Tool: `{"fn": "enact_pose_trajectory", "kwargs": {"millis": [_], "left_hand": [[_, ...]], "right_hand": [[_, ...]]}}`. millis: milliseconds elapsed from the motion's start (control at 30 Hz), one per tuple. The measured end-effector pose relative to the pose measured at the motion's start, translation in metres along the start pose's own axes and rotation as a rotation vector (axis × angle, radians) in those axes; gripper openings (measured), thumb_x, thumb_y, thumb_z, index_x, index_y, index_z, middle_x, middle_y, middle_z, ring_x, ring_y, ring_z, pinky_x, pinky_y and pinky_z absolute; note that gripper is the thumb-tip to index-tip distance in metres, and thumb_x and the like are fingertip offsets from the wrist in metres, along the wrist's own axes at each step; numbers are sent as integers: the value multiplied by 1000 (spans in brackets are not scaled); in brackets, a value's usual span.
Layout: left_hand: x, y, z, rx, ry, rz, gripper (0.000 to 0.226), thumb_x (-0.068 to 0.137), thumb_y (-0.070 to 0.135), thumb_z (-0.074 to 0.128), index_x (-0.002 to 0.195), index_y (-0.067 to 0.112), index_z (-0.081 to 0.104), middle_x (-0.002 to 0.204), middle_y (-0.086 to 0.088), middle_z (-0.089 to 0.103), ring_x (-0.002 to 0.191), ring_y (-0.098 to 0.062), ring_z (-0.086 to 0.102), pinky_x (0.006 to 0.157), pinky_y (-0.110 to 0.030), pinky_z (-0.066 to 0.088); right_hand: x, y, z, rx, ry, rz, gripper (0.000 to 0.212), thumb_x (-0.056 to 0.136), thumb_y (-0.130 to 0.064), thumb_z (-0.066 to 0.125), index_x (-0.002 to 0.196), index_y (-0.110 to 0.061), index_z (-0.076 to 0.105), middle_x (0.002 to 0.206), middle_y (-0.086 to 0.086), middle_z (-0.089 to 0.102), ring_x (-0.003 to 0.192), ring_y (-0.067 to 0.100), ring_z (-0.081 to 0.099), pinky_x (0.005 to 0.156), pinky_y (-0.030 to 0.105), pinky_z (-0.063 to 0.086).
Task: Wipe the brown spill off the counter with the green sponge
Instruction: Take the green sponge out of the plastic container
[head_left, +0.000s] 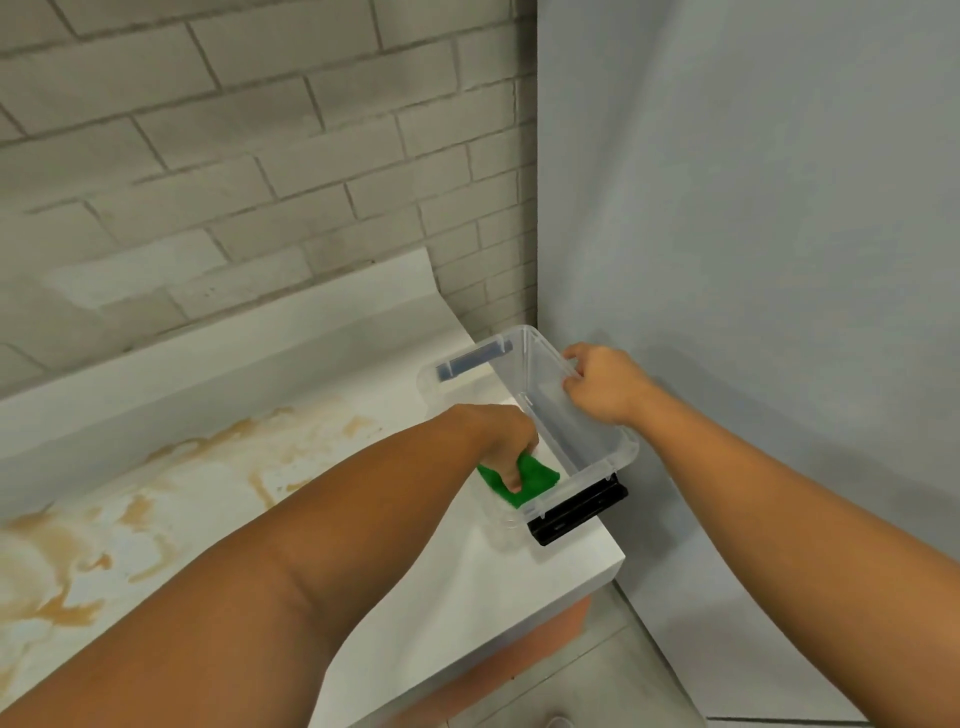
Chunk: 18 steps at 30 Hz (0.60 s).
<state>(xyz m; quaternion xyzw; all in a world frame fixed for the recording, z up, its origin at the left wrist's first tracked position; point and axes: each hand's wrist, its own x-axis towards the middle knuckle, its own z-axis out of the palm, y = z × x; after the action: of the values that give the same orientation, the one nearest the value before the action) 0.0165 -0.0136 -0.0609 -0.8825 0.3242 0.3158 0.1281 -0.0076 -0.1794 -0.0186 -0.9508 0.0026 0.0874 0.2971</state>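
While L hand (506, 441) grips green sponge (537, 478) inside clear bin (530, 332), R hand (602, 384) pinches its rim. Next, prob.: out toward brown spill (145, 506) at 9 o'clock, L side.

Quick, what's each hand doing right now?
Left hand: closed around the green sponge, inside the clear bin.
Right hand: gripping the clear bin's rim.
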Motion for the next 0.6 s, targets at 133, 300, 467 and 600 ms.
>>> {"fn": "enact_pose_trajectory", "kwargs": {"millis": [133,300,467,600], "left_hand": [[-25,-2,-18,-100,315,21,29,85,32,71,102,19,52,92,-2,58,82,-22,57,66,-32,45],[-94,-27,-44,-437,789,-103,26,88,31,67,106,14,58,89,-5,67,79,-24,61,66,-33,48],[-187,-81,17,-882,1008,-405,25,90,31,66,110,17,59,94,1,65,82,-16,60,63,-24,46],[-257,-117,120,-1078,989,-601,28,92,34,65,112,15,61,101,-4,68,92,-22,65,80,-39,57]], "right_hand": [[1,-21,3,-118,203,-43,55,91,-33,56,139,-10,44,135,17,51,123,37,45,99,46,44],[-1,-87,2,35,522,-260,47,90,-35,52,131,-12,56,130,13,57,120,34,48,99,44,43],[-27,-167,29,206,533,-529,40,94,-30,50,130,-12,56,132,6,57,124,24,46,103,28,34],[-56,-222,94,191,373,-659,40,96,-32,50,131,-14,54,135,4,55,127,23,46,104,30,35]]}}
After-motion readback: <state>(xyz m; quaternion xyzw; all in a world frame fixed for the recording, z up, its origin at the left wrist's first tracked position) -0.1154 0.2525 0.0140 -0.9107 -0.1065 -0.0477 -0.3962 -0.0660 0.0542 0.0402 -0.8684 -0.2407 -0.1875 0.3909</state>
